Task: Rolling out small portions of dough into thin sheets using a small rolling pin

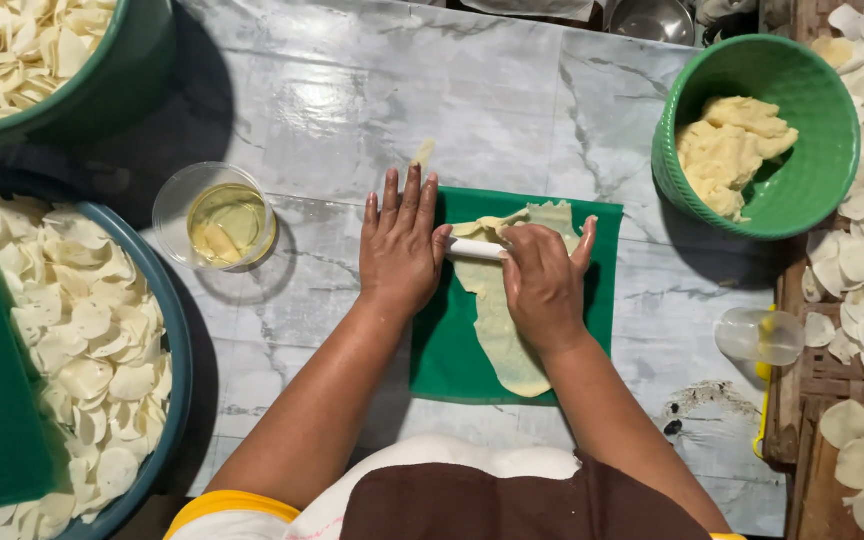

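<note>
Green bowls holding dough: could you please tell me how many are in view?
1: the green bowl at upper right, beyond the right hand. Others may lie outside the frame.
</note>
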